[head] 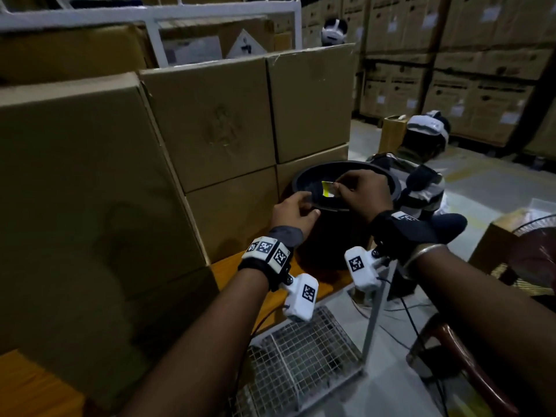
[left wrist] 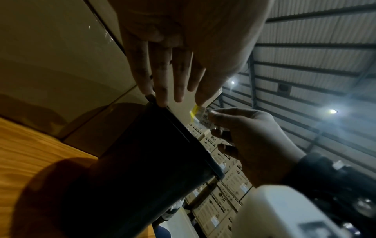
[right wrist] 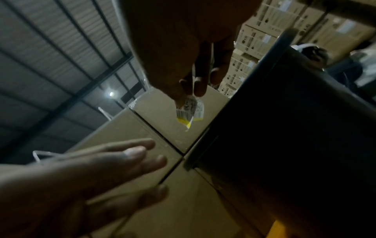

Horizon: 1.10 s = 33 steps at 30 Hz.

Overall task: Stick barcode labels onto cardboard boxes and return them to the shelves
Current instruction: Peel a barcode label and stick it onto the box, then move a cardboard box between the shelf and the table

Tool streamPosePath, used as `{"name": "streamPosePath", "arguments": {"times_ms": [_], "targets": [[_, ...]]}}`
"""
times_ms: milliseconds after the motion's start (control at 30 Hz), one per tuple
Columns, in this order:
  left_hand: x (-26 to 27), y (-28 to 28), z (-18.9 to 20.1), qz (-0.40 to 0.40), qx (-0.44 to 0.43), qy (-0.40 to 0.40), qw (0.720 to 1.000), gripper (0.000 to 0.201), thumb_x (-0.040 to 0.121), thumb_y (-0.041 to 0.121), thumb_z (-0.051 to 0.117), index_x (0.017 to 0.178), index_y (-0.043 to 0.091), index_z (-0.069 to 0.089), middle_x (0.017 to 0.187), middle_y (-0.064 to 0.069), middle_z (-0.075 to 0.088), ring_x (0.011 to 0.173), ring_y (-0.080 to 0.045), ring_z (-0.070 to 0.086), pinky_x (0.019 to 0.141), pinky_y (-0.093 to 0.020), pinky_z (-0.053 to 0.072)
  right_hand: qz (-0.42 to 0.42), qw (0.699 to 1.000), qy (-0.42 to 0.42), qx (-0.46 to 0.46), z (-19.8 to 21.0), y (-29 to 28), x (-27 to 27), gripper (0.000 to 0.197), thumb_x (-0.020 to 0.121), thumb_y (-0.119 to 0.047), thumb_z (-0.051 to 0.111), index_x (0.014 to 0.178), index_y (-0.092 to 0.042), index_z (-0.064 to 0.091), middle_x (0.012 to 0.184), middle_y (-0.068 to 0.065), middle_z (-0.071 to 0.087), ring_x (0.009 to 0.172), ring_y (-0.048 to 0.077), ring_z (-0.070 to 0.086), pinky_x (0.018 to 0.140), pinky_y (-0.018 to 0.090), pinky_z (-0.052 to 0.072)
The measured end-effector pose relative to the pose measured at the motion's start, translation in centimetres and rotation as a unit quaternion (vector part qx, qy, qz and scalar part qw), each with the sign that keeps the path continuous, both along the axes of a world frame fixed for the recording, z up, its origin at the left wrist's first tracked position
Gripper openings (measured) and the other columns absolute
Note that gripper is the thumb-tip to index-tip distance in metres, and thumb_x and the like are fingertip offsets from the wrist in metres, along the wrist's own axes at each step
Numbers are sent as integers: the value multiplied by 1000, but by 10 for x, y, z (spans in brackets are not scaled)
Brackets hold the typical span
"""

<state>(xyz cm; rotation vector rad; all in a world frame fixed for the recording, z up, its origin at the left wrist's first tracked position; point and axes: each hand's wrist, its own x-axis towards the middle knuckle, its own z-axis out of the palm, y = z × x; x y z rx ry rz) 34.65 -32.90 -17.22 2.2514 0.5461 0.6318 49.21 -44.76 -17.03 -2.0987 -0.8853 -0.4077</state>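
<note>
My right hand [head: 358, 191] pinches a small barcode label on yellow-edged backing [head: 328, 189] over the mouth of a black bin [head: 331, 233]. The label [right wrist: 190, 110] hangs from my thumb and forefinger, and it also shows beside the bin rim as the label [left wrist: 200, 116]. My left hand [head: 296, 210] has straight fingers [left wrist: 162, 87] resting on the near-left rim of the bin [left wrist: 154, 157]. Plain cardboard boxes [head: 210, 121] are stacked right behind the bin; a large box [head: 78, 188] stands at my left.
The boxes and bin stand on a wooden surface [head: 30, 386]. A wire mesh basket [head: 301, 359] sits below my arms. A seated person [head: 421, 176] is beyond the bin. A fan [head: 538, 254] stands at right. Labelled cartons [head: 481, 70] line the far wall.
</note>
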Motion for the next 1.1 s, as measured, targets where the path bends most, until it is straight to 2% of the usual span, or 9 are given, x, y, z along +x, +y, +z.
{"name": "streamPosePath", "arguments": {"times_ms": [167,367,433,533,600,800,933,1033,1100], "targets": [[3,1,-3,14,2,6,1000,37,88,28,69,124,24,62,104,3,71,98,-9,61,77,-13,40,-29,987,8,-157,-5,2,8,24,87,-22,64,108,-23,75,116,9,69,107,35,64,85,41,54],[-10,2,-10,23,9,13,1000,34,87,26,70,121,20,64,93,4,69,84,-7,59,66,-11,39,-35,980,46,-190,-9,-2,8,23,89,-28,63,107,-18,74,107,17,72,101,40,67,83,42,55],[-17,1,-11,27,8,5,1000,33,86,23,71,119,18,65,88,5,67,84,-9,61,70,-15,44,-22,982,17,-188,-8,-3,2,23,90,-28,62,107,-14,73,105,17,71,101,40,66,82,42,53],[-30,0,-14,29,5,-10,1000,31,85,22,72,114,17,68,91,2,71,89,-13,66,80,-23,52,-9,985,-71,-160,-7,-4,-16,21,89,-32,63,96,-13,71,94,12,68,94,38,63,76,41,48],[-41,-1,-16,35,8,-18,999,28,84,21,73,111,17,69,92,0,72,87,-13,67,81,-26,55,30,986,-95,-130,-7,-3,-34,21,88,-33,64,89,-13,70,87,10,66,87,35,63,71,41,49],[-93,-5,-20,42,20,-35,998,19,87,18,72,105,14,72,90,3,70,81,-5,64,66,-1,45,171,984,-33,-46,-10,7,-89,23,89,-36,64,88,-16,76,86,3,75,82,22,70,72,42,57],[-141,-1,-24,65,33,-20,997,17,88,22,71,105,20,73,83,10,68,70,8,61,63,-4,48,243,969,-26,-18,-13,26,-126,32,86,-45,58,74,-17,67,68,-3,65,65,17,63,60,42,54],[-182,4,-28,99,37,-19,994,15,87,20,72,102,19,75,84,5,72,71,0,66,67,-14,53,305,952,-37,3,-10,39,-160,21,90,-38,64,76,-23,69,66,-10,61,62,10,59,57,39,53],[-212,8,-32,129,56,-16,990,14,86,18,73,100,17,76,87,4,74,78,-2,66,71,-13,51,344,938,-35,8,-9,49,-184,21,92,-37,64,79,-22,70,67,-10,63,62,8,59,57,38,53]]}}
